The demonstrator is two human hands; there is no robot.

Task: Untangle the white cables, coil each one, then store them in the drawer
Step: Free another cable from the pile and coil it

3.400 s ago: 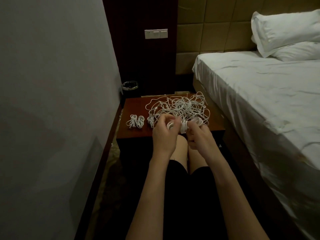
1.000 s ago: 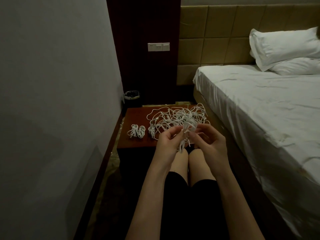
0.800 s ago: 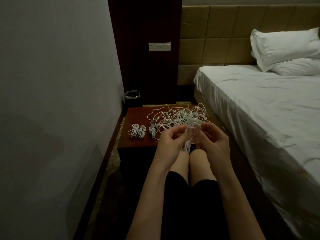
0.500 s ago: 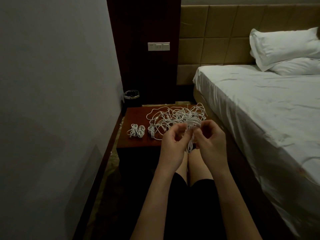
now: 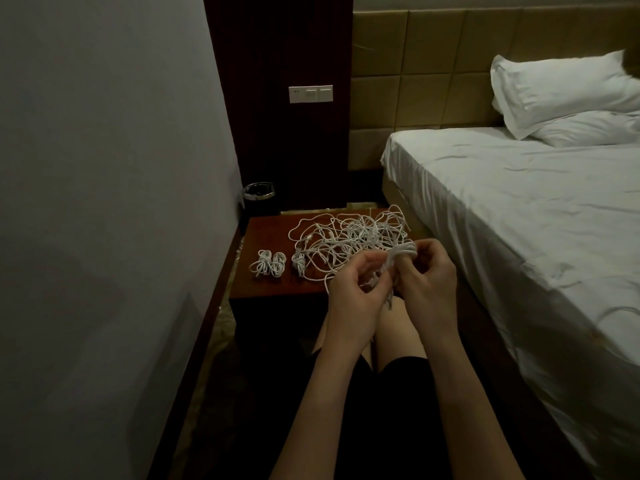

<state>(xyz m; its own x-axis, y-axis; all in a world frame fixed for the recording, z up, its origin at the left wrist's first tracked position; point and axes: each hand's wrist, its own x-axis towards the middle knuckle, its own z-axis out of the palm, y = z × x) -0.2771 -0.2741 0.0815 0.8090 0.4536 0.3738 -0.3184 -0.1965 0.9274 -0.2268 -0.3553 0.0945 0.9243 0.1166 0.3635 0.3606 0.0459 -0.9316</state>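
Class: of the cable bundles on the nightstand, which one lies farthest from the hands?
The double coil at the nightstand's left, apart from the tangle; the single coil touches the tangle, nearer the hands.

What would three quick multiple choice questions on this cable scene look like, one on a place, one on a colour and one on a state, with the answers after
1. Where do the finished coils lie?
A. on the bed
B. on the nightstand, left of the tangled pile
C. on the floor

2. What colour are the cables?
A. black
B. white
C. red

3. What is the right hand doing?
A. resting flat on the bed
B. hanging idle
C. holding a partly wound cable with loops round its fingers

Answers:
1 B, the small bundles sit on the nightstand to the left of the tangled pile.
2 B, every strand shows white against the dark wood.
3 C, loops wrap the right hand's fingers while the left hand pinches the same cable.
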